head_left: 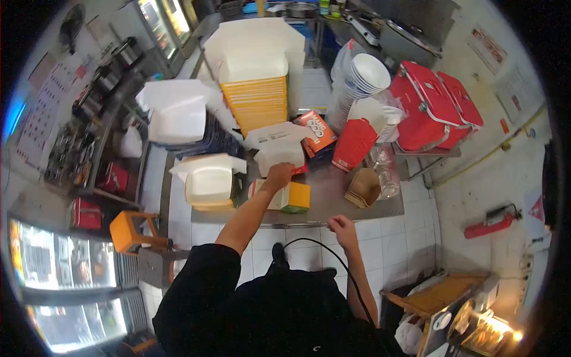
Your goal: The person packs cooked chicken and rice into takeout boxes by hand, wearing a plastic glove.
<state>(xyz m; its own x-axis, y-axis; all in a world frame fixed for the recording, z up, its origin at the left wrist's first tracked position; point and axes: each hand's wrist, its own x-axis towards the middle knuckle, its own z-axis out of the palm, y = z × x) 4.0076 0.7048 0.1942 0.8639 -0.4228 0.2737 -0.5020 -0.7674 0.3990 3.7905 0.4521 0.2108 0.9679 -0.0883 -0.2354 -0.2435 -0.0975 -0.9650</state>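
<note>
My left hand [279, 176] is at the front edge of an open white box [278, 156] with red on its side, its fingers bent against the rim; what they hold, if anything, is hidden. Just in front of it lies a closed yellow, white and green box [295, 197]. My right hand [341, 228] hangs past the table's front edge with its fingers curled together, and I cannot make out anything in them. To its upper right are brown paper trays [363, 187] and a red carton stack [355, 144]. An orange printed box [317, 134] stands behind the white box.
Stacked yellow boxes [256, 98], blue boxes [178, 124] and low white boxes [209, 184] fill the table's left side. White bowls [370, 72] and red insulated bags [431, 104] are at the right. An orange stool [132, 231] stands left, and a black cable hangs before me.
</note>
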